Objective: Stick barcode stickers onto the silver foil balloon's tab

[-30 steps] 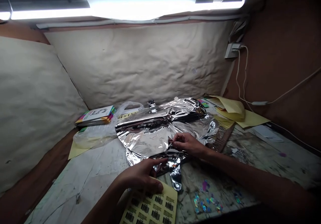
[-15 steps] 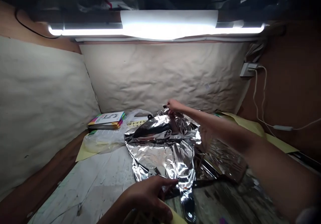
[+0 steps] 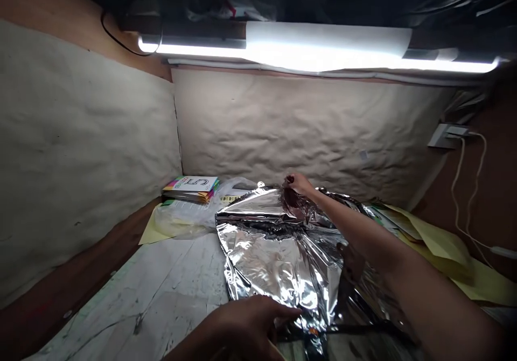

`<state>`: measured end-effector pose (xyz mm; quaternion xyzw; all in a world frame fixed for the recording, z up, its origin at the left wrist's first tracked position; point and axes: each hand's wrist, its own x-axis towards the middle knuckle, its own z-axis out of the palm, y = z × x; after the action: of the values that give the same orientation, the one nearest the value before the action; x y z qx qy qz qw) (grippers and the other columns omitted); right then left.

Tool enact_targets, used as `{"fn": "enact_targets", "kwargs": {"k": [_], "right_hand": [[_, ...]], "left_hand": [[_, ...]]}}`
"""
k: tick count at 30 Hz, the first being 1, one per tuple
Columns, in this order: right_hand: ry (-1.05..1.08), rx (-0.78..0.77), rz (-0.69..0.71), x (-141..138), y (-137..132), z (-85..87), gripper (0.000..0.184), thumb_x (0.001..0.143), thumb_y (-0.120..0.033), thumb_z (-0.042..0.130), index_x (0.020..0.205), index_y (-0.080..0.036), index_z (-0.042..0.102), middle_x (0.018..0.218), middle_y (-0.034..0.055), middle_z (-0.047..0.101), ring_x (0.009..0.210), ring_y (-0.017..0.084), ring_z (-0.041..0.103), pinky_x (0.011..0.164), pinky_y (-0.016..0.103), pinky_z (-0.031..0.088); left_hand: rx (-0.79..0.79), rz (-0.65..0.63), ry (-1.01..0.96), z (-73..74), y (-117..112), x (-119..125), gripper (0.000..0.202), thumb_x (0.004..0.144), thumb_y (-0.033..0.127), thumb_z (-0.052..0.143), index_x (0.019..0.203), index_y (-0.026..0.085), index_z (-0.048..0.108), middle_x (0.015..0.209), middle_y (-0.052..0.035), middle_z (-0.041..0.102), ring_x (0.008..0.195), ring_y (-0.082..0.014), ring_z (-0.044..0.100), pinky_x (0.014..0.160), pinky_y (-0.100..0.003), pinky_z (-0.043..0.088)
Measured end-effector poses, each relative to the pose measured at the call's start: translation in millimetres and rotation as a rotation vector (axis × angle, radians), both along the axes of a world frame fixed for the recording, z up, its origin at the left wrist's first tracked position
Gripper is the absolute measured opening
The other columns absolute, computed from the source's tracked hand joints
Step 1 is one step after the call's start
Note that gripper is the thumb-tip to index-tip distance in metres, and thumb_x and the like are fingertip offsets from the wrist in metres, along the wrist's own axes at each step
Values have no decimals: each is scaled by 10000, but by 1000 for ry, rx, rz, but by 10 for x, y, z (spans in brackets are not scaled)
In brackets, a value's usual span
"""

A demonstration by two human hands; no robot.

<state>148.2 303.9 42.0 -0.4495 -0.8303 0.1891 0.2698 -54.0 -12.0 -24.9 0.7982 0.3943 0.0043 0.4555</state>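
A large crinkled silver foil sheet (image 3: 274,253) lies spread over the tabletop, with one narrow end running off the bottom of the view. My right hand (image 3: 298,184) reaches across it and pinches its far edge, with a fold of foil gathered up there. My left hand (image 3: 246,320) rests at the near edge, its fingers stretched out flat and touching the foil. The right forearm hides part of the foil's right side.
A stack of booklets with coloured edges (image 3: 189,188) and a plastic bag (image 3: 181,218) lie behind the foil on the left. Yellow paper sheets (image 3: 436,253) lie to the right. Padded cream walls (image 3: 302,129) bound the white scuffed tabletop (image 3: 133,291) at the back and left.
My right hand has gone from the foil's middle to its far edge and gripped it. The foil now lies spread wider, and the barcode label sheet has left the view.
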Motion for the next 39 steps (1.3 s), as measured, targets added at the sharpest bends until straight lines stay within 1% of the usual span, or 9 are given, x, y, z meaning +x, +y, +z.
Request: {"fn": "enact_targets", "kwargs": {"k": [7, 13, 18, 20, 24, 27, 30, 35, 39], "right_hand": [[-217, 133, -159, -26, -138, -99, 304, 935, -320, 562, 1197, -167, 562, 1207, 90, 574, 1020, 217, 596, 863, 421, 519], [-346, 212, -123, 62, -527, -148, 445, 890, -248, 611, 1315, -183, 495, 1385, 146, 464, 1219, 291, 495, 996, 478, 433], [-437, 366, 68, 578, -1392, -135, 395, 868, -189, 588, 1260, -234, 574, 1433, 84, 459, 1317, 275, 413, 1113, 464, 306], [-469, 548, 184, 849, -1738, -150, 431, 878, -141, 541, 1296, -246, 548, 1441, 80, 453, 1343, 273, 379, 1117, 506, 287], [-568, 684, 46, 1364, -2071, -158, 521, 855, -131, 560, 1352, -275, 501, 1535, 58, 300, 1397, 307, 273, 1134, 549, 239], [-659, 652, -85, 1627, -1929, -158, 447, 838, -147, 599, 1261, -293, 594, 1569, 19, 205, 1420, 330, 201, 1146, 533, 208], [-689, 517, -113, 1737, -1555, -203, 438, 827, -163, 627, 1254, -258, 611, 1570, 67, 196, 1415, 350, 200, 1137, 525, 200], [-643, 336, -61, 1792, -922, -302, 364, 849, -282, 631, 1213, -287, 644, 1497, 76, 376, 1365, 325, 334, 1121, 504, 228], [-565, 246, -60, 1908, -681, -290, 464, 871, -284, 593, 1331, -240, 549, 1445, 102, 451, 1295, 283, 453, 1071, 412, 351]], "left_hand": [[-17, -1, 9, 97, -11, 2, 958, 535, 436, 831, 1398, 352, 425, 1136, -59, 671, 915, -306, 656, 676, -334, 474], [-49, 19, -26, 112, -33, 11, 975, 529, 390, 836, 1407, 342, 415, 1126, -62, 680, 906, -302, 659, 687, -336, 483], [-41, 62, -13, 102, -59, 0, 966, 511, 357, 839, 1391, 346, 442, 1198, -53, 647, 960, -312, 645, 747, -352, 490], [-43, 77, -9, 88, -60, -2, 970, 507, 357, 836, 1392, 340, 442, 1197, -53, 644, 959, -302, 640, 751, -345, 491], [-53, 89, -9, 60, -54, 11, 988, 493, 335, 840, 1394, 350, 435, 1104, -38, 673, 909, -278, 645, 740, -328, 489], [-64, 105, 10, 74, -63, 20, 980, 483, 332, 846, 1376, 390, 447, 1021, -12, 686, 875, -273, 646, 695, -303, 479], [-60, 142, 29, 124, -90, 28, 960, 480, 346, 845, 1364, 379, 472, 1008, -7, 683, 839, -254, 640, 648, -268, 468], [-67, 151, 36, 186, -128, 50, 962, 482, 327, 838, 1371, 352, 472, 968, -4, 687, 788, -227, 639, 589, -235, 456], [-49, 129, 19, 160, -123, 58, 973, 471, 317, 842, 1370, 353, 472, 1045, -8, 691, 846, -248, 653, 638, -253, 474]]}}
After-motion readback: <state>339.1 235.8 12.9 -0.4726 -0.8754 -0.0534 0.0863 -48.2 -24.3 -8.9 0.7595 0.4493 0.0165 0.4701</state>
